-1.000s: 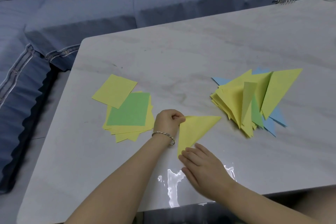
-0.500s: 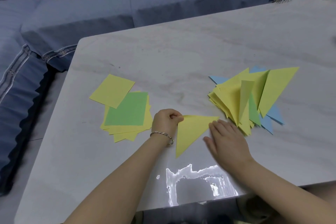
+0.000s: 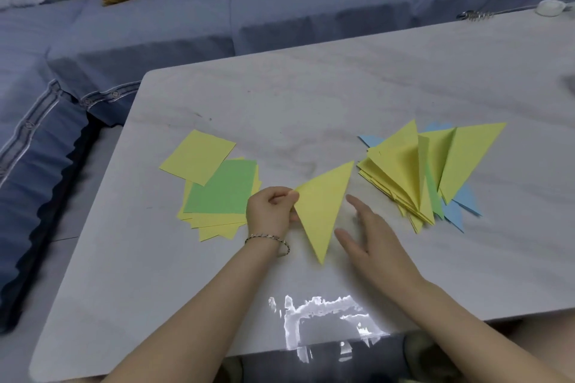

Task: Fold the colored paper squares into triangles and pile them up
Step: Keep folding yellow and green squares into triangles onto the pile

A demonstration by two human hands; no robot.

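Note:
A yellow folded triangle (image 3: 323, 208) is in the middle of the marble table (image 3: 311, 96), tilted up off the surface. My left hand (image 3: 270, 211) pinches its left corner. Just right of the triangle, my right hand (image 3: 370, 236) hovers with fingers spread, holding nothing. A stack of unfolded squares (image 3: 221, 193), yellow with a green one near the top, lies to the left. A loose pile of folded triangles (image 3: 413, 171), yellow, green and blue, lies to the right.
A blue sofa (image 3: 280, 15) with cushions runs behind and to the left of the table. A small white object (image 3: 550, 7) and a metal spring-like item (image 3: 474, 14) sit at the far right edge. A bright reflection shows at the table's near edge.
My left hand has lifted the yellow triangle's corner so the sheet tilts up. My right hand slid from the bottom tip to the right side and came off the paper.

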